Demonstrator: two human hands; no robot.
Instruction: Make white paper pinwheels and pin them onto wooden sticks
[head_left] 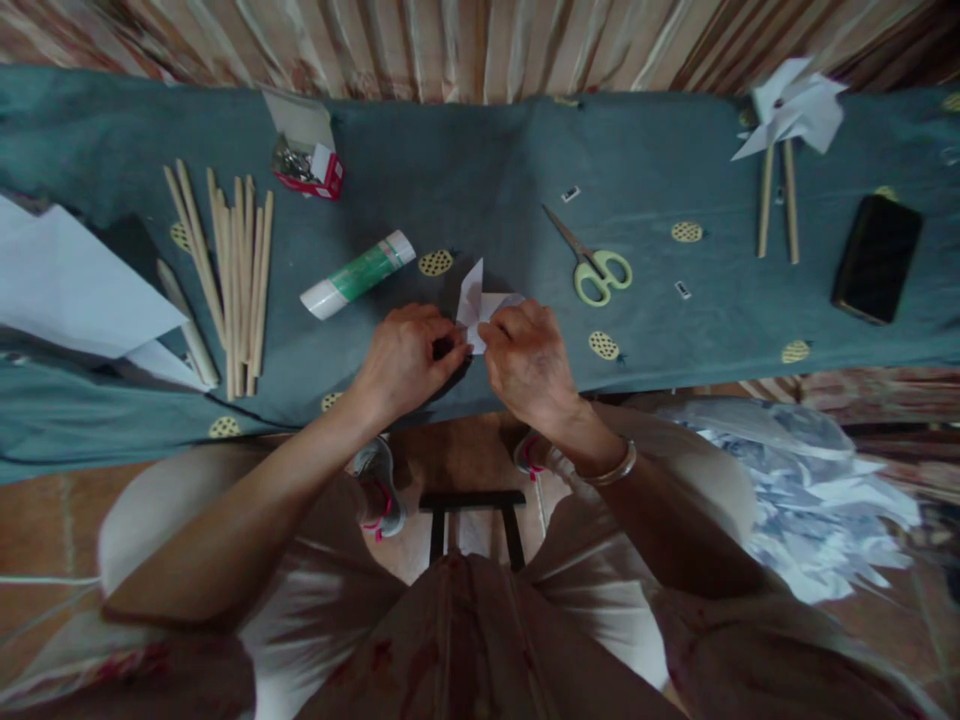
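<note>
Left hand [409,358] and right hand [531,362] are pinching stickless, kinda part-folded paper [470,292], fingertips nearly closed; done-looking pinwheels [811,105] are chilling around two o'clock.

One pair of scissors [594,272], one glue stick [358,274], one open box [330,177], one smartphone [877,258] and about a dozen wooden sticks [238,285] are pictured.

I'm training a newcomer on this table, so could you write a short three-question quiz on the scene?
1. True or false: the scissors lie to the right of the green-and-white tube.
2. Which lies nearest the white pinwheels: A) tube, B) black phone, C) scissors?
3. What is the right hand pinching?

Key: 1. True; 2. B; 3. Folded white paper.
</note>
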